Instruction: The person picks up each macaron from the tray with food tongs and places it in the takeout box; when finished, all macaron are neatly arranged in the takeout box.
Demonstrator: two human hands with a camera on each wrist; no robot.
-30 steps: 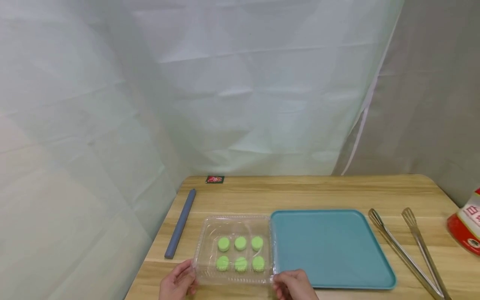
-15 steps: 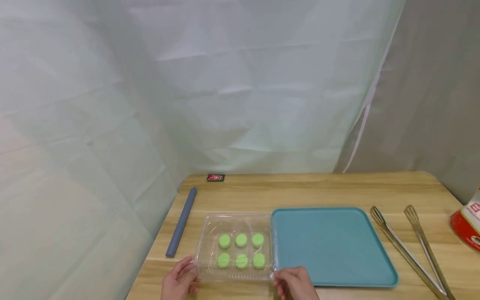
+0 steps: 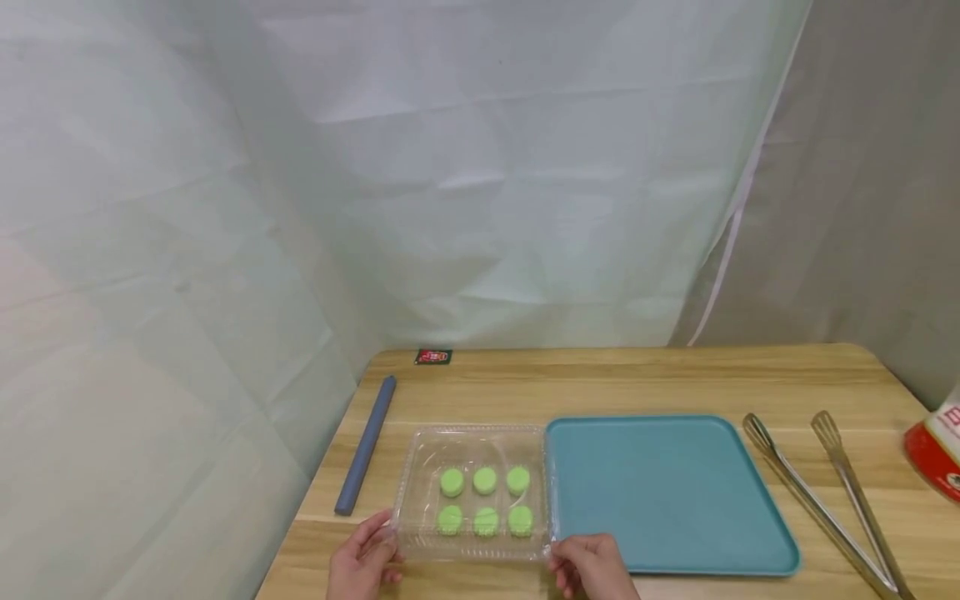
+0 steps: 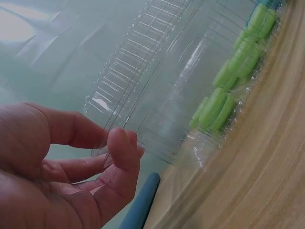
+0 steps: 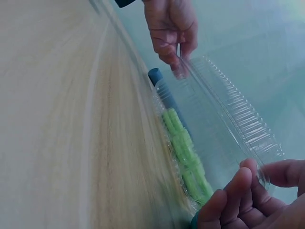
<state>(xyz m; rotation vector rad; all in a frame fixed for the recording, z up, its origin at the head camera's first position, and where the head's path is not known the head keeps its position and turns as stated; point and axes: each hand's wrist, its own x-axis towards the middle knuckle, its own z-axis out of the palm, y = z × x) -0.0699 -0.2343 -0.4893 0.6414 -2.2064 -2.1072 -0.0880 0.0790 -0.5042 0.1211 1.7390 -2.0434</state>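
A clear plastic clamshell box [image 3: 472, 542] sits on the near left part of the table, with several green macarons [image 3: 484, 480] in two rows inside. Its ridged lid lies over them in the wrist views. My left hand [image 3: 363, 557] pinches the rim at the box's near left corner between thumb and fingers. At the near right corner, my right hand [image 3: 592, 567] pinches the same rim. The left wrist view shows the left hand [image 4: 71, 167] close up, with the macarons [image 4: 224, 102] low in the box. Both hands also appear in the right wrist view, the right hand [image 5: 252, 200] nearest.
A blue tray [image 3: 667, 492] lies right beside the box. Metal tongs [image 3: 821, 508] rest spread beyond it, and a red and white package [image 3: 941, 450] stands at the right edge. A blue-grey rod [image 3: 366, 446] lies left; a small dark card [image 3: 433, 357] is at the back.
The head view has shifted slightly. Both hands keep their pinch on the box rim, and nothing else has visibly moved.
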